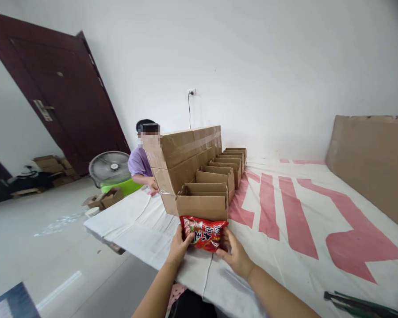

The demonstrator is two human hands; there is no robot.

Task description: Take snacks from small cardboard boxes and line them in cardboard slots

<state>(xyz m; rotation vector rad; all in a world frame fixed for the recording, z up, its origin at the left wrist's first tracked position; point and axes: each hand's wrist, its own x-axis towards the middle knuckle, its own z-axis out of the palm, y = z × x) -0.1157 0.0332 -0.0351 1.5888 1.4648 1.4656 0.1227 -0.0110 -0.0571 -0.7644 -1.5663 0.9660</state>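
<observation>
Both of my hands hold a red snack packet (204,232) just above the table's white and pink cloth (285,221). My left hand (179,245) grips its left end, fingers curled over it. My right hand (235,252) grips its right end. The packet hangs right in front of the nearest open cardboard box (202,204), first in a row of several open boxes (227,168) that runs away from me. Taller stacked, taped cartons (185,152) stand along the left of the row.
Another person in a purple top (139,162) sits at the table's far left, one hand on the cloth. A floor fan (109,168), a green tub and loose boxes stand on the floor. A large cardboard sheet (371,163) leans at the right. Dark tools (358,302) lie at bottom right.
</observation>
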